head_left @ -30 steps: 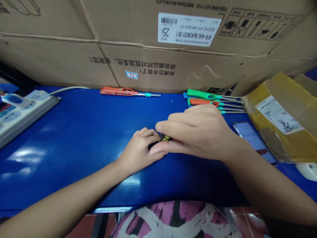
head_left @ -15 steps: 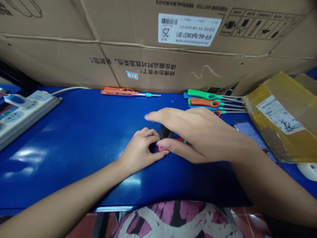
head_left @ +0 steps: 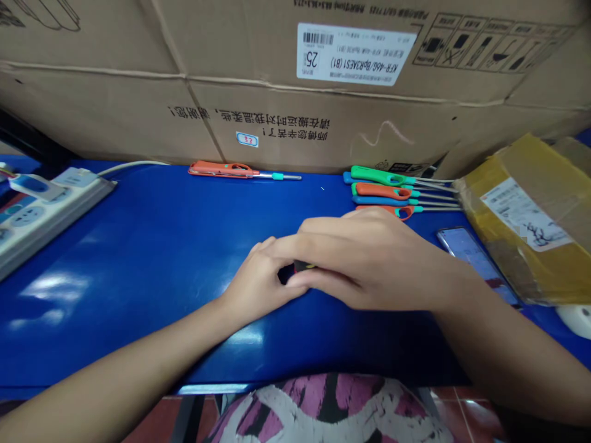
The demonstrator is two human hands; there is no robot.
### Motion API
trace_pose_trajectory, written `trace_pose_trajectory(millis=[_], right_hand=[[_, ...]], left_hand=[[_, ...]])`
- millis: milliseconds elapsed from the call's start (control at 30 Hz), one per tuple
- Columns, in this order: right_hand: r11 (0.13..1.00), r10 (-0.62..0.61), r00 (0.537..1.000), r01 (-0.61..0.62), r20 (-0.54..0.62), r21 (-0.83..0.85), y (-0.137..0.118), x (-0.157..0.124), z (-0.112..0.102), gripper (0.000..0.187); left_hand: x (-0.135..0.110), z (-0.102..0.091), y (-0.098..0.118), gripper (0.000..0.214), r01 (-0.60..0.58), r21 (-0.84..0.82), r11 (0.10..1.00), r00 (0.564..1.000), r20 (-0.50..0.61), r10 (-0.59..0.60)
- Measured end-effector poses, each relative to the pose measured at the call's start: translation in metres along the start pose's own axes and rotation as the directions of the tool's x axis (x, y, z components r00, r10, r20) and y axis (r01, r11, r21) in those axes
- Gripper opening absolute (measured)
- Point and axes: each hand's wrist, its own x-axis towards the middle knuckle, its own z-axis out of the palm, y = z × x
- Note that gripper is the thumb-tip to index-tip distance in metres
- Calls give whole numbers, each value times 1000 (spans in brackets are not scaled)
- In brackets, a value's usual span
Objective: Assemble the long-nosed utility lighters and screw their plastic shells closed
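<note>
My left hand (head_left: 261, 280) rests on the blue table (head_left: 152, 246) with its fingers curled around a small dark object (head_left: 302, 266) that shows a bit of red and yellow. My right hand (head_left: 369, 258) lies over the same object from the right, fingers pressed together on it. Most of the object is hidden under both hands, so I cannot name it. Several long lighters (head_left: 385, 191) with orange, green and blue handles lie in a row just behind my right hand. One more orange lighter (head_left: 231, 170) lies alone at the back centre.
A large cardboard box (head_left: 277, 80) walls off the back of the table. A power strip (head_left: 32, 206) sits at the left edge. A phone (head_left: 471, 255), a yellow taped parcel (head_left: 530, 215) and a white object (head_left: 575, 320) are at the right.
My right hand's fingers were lifted and spread half a second ago; they have now come down and closed over the small object against my left hand.
</note>
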Motion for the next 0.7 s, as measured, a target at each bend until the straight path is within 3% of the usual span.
trace_pose_trajectory(millis=[100, 233, 300, 367, 467, 600, 700], right_hand=[[990, 39, 995, -51, -88, -133, 0, 1, 1, 34], [1000, 19, 1000, -18, -13, 21, -1, -1, -6, 47], [997, 10, 1000, -12, 26, 82, -1, -1, -9, 41], [998, 40, 999, -41, 9, 40, 0, -1, -10, 30], [996, 81, 996, -82, -25, -29, 3, -3, -11, 33], [982, 41, 995, -57, 90, 177, 6, -9, -20, 43], [952, 55, 993, -84, 106, 294, 5, -8, -20, 50]], left_hand=[[0, 0, -1, 18, -14, 34, 999, 1000, 13, 14], [0, -1, 0, 19, -48, 54, 997, 999, -2, 48], [0, -1, 1, 16, -49, 60, 997, 999, -1, 49], [0, -1, 2, 16, -33, 59, 998, 999, 6, 32], [0, 0, 0, 17, -47, 60, 997, 999, -7, 48], [0, 0, -2, 20, -85, 68, 994, 996, -24, 87], [0, 0, -2, 22, -89, 67, 994, 996, -23, 91]])
